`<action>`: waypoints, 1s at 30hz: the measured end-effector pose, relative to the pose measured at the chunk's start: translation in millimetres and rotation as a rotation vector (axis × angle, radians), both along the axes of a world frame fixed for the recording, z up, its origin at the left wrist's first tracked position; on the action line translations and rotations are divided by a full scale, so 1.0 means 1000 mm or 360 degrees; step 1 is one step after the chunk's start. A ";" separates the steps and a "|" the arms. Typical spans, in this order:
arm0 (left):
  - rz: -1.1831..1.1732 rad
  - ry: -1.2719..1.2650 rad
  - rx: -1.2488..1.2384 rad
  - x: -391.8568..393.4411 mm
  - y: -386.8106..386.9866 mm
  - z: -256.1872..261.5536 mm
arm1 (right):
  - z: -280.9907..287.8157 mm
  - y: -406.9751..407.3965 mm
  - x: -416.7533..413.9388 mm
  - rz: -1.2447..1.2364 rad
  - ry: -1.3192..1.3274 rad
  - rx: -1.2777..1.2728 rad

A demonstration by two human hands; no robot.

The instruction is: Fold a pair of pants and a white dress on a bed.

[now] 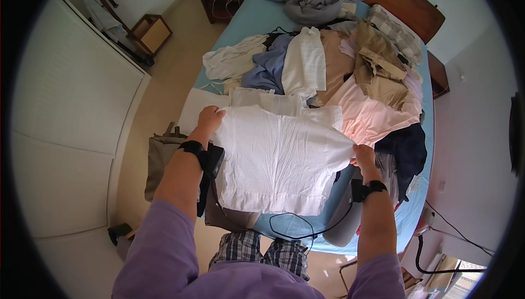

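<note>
A white short-sleeved cloth top [275,155] is spread out in front of me, wrinkled, with a seam down its middle. My left hand [211,118] grips it at the upper left, by the shoulder or sleeve. On the opposite side, my right hand [363,155] pinches the sleeve end and pulls the fabric taut. The top's lower edge hangs over the near part of the bed [295,225]. Beyond its neckline lies more white clothing [262,98]. A pink garment [377,106] lies just past my right hand.
Piled across the bed are a white folded garment [304,63], blue cloth [268,65], brown paper-like material [377,67], dark clothing [404,155] and a grey blanket [316,3]. A grey bag [158,163] stands left. Black cables [287,237] run from my wrist devices.
</note>
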State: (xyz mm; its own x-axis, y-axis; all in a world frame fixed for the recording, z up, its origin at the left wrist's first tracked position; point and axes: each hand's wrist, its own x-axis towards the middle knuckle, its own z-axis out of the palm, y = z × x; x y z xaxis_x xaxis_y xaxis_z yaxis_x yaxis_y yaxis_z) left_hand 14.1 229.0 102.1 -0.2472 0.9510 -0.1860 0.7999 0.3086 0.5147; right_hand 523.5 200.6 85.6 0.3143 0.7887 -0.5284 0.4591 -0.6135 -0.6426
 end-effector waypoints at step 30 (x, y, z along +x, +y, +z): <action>0.0346 -0.0675 -0.0650 0.033 -0.145 -0.206 | -0.200 -0.101 -0.026 -0.0124 -0.0028 -0.0250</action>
State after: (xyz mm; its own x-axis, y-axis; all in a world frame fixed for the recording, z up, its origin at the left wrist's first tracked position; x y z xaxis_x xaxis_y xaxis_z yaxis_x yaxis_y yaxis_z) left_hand 47.3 84.3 -104.3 -0.2519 0.7186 -0.6482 0.4489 0.6802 0.5795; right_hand 497.4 99.2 -114.5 0.3817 0.6696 -0.6371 0.4166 -0.7399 -0.5281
